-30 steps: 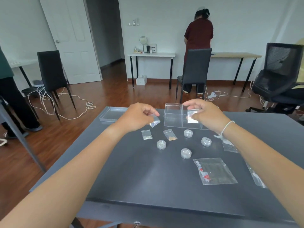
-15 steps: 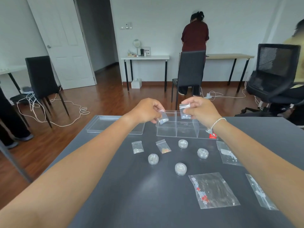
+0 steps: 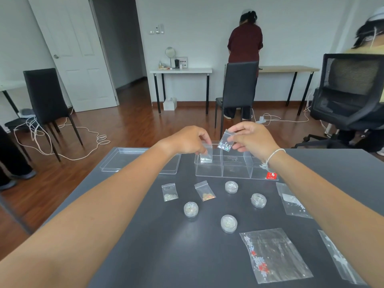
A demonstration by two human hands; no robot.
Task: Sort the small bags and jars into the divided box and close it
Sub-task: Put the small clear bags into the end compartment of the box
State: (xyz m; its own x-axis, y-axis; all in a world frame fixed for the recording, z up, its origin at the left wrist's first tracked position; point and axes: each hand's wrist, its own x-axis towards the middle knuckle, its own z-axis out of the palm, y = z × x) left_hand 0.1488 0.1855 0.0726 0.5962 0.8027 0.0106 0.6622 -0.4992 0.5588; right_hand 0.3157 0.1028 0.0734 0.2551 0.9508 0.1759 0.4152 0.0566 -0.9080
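Since a moment ago the left hand [image 3: 188, 142] has lowered its small clear bag [image 3: 206, 155] into the left end cell of the clear plastic divided box [image 3: 235, 173], fingers still pinching it. The right hand [image 3: 252, 140] holds a glitter-filled bag [image 3: 225, 141] above the middle cell. Which row the first bag enters is unclear, and the box's far wall is hidden; sorting has barely started.
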